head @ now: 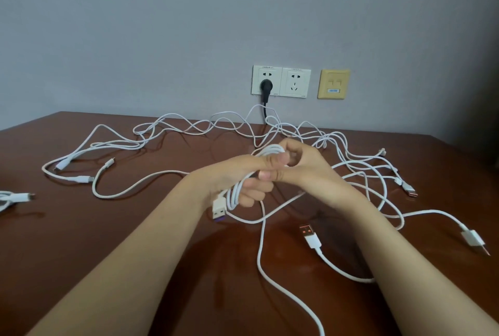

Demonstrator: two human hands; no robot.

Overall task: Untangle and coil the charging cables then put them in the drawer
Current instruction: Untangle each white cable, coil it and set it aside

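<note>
Over the bench [108, 227], left hand [243, 176] grips a white cable coil [270, 150], right hand [305, 162] pinches its loops. Looks light, floppy; grab near the USB plug [218, 210].

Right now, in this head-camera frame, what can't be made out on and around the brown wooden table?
- Drawer: nowhere in the head view.
- White cable bundle: cut off by the left edge.
- Coiled white cable: loop count hidden by the left hand and right hand gripping it.
- Tangled white cables at the back: strands too thin and crossed to count.
- Yellow wall plate: label too small to read.
</note>
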